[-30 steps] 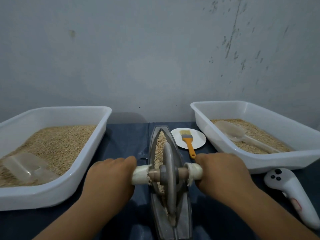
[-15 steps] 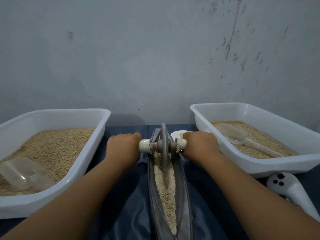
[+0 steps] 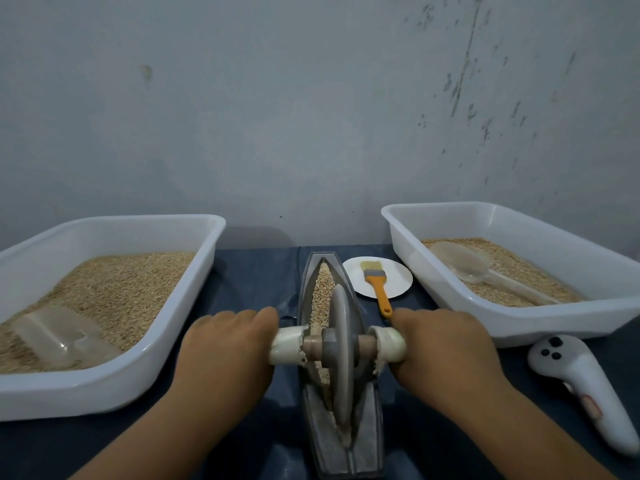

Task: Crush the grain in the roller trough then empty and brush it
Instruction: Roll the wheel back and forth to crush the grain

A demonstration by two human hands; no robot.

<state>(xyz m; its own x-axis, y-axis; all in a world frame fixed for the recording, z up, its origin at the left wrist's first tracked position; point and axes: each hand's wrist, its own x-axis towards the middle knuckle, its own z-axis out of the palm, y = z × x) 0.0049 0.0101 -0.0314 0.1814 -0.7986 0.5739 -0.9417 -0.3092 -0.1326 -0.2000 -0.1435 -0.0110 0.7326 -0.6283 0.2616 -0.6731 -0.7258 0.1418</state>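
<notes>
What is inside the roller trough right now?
Grain fills the roller trough beyond the wheel, which stands in it. Grain beneath the wheel is covered, so its state cannot be seen.

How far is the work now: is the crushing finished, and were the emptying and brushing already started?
Done: nothing looks finished. In hand: the left hand and right hand grip the roller wheel by its handles, and it stands in the trough, over grain that looks whole. Left: emptying, as the trough is loaded, and brushing, as the orange brush lies untouched on its plate.

Grey roller wheel upright in grain-filled trough
</notes>
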